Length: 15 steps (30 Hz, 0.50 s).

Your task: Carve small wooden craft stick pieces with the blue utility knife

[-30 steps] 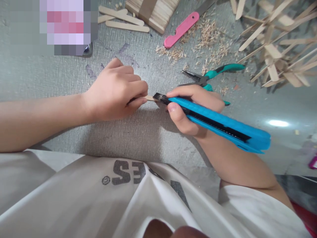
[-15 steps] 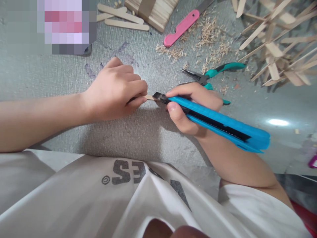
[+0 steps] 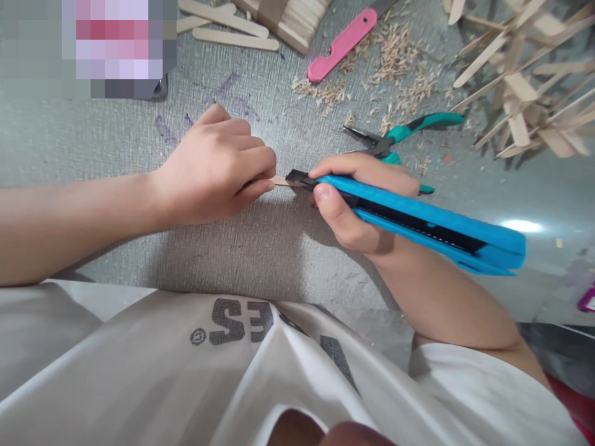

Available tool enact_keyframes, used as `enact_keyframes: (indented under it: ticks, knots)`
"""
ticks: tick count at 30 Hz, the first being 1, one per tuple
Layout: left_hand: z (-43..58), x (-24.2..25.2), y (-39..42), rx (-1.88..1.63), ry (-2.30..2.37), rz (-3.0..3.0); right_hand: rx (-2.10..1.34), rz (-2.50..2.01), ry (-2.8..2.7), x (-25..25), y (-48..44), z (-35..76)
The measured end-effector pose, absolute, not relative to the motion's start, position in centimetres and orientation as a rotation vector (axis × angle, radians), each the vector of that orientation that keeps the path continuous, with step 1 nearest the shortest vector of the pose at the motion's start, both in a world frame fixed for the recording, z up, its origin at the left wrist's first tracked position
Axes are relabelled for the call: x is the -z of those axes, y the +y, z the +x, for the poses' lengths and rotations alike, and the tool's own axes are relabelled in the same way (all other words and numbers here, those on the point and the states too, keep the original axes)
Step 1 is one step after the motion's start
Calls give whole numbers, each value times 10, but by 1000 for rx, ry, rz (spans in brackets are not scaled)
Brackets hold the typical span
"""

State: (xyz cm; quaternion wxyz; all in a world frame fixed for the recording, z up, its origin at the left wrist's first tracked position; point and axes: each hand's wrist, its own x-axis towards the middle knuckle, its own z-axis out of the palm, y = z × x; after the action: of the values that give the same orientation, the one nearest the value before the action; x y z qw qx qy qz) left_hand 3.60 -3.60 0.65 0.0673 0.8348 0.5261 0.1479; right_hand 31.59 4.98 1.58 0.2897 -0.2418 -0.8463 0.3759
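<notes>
My left hand (image 3: pixel 220 164) is closed around a wooden craft stick (image 3: pixel 281 181), most of which is hidden inside the fist. A short end of the stick pokes out to the right, between thumb and forefinger. In my right hand (image 3: pixel 357 198) lies a blue utility knife (image 3: pixel 427 214), gripped near its front, with the handle's rear slanting down to the right. Its dark blade tip meets or overlaps the stick's free end; I cannot tell how deep it sits. Just behind my right hand are teal-handled pliers (image 3: pixel 385 145), partly covered by the fingers.
Farther back lie a pink-handled knife (image 3: pixel 344 46), wood shavings (image 3: pixel 400 59), loose craft sticks (image 3: pixel 235 40) and a banded bundle of sticks (image 3: pixel 288 21). A structure of crossed sticks (image 3: pixel 520 87) stands at the back right. The upper left corner is pixelated.
The utility knife has tilted a little, its rear end moving right and slightly up, while its tip stays at the stick. My left hand holds nearly the same place.
</notes>
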Motion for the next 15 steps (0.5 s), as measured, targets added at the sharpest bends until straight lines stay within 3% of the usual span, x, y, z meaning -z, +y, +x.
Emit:
enact_keyframes:
  ticks: [15]
  knots:
    - [36,-9,-36,-375,1598,2491,-1001,-632,-2227,-10,48,317]
